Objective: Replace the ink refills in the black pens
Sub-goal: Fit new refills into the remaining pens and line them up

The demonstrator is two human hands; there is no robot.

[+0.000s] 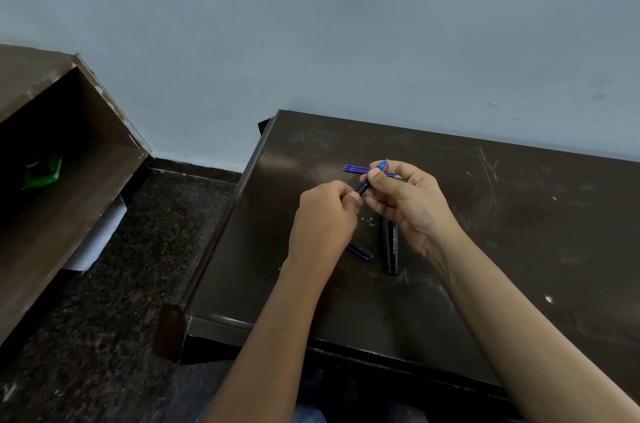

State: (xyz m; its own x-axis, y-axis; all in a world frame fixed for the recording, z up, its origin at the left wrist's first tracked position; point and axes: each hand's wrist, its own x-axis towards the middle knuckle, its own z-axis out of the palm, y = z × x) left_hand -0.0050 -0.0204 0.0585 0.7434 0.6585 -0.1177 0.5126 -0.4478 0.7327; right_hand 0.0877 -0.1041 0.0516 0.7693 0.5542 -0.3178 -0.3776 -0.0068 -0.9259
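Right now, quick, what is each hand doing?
Left hand: closed, pinching the lower black end of the slim black pen with a blue grip.
Right hand: closed around the same pen's upper blue end.

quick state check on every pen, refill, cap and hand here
held pen: uncapped, off the table, gripped at both ends
left hand: shut on the pen's lower end
right hand: shut on its blue tip end
two black pens: lying side by side
blue refills: lying loose
cap: lying on the table
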